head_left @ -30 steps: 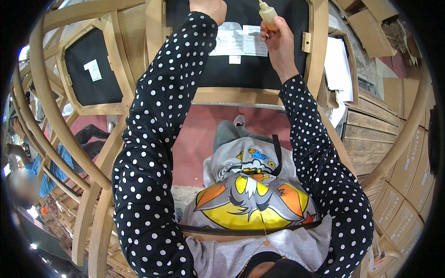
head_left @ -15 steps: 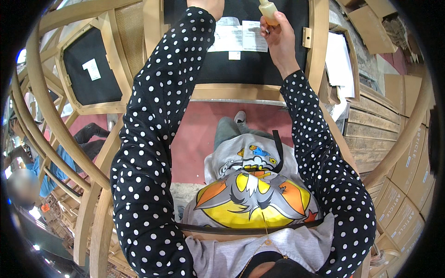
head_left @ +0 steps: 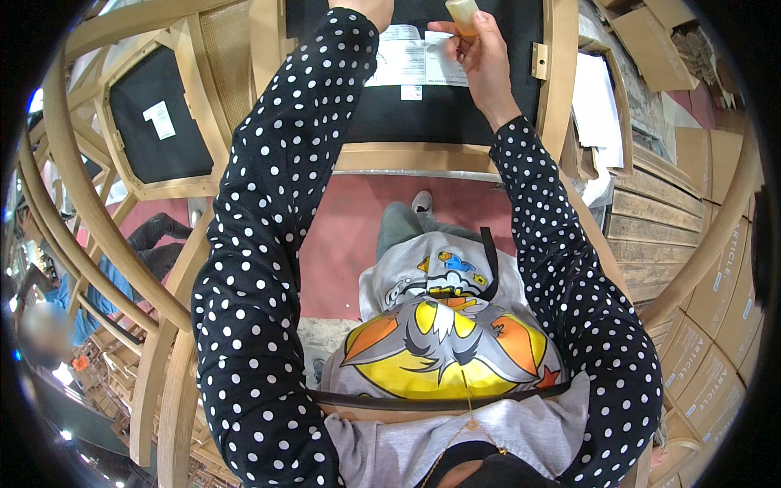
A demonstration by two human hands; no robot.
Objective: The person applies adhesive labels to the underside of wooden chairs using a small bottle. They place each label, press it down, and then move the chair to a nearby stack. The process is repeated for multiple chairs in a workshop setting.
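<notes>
A small translucent yellowish squeeze bottle is gripped in my right hand, its upper end cut off by the top edge. The hand hovers above the black underside panel of a wooden chair seat, over white printed labels. Pale wood makes up the seat frame around the panel. Only the wrist and back part of my left hand show at the top edge, near the panel; its fingers are out of view.
At left stand another upturned chair seat and curved wooden chair parts. A person in blue is at far left. To the right are white paper sheets, a slatted wooden pallet and stacked cardboard boxes.
My right hand has shifted slightly left and up with the bottle, whose narrow tip has passed beyond the top edge. My left hand has barely moved.
</notes>
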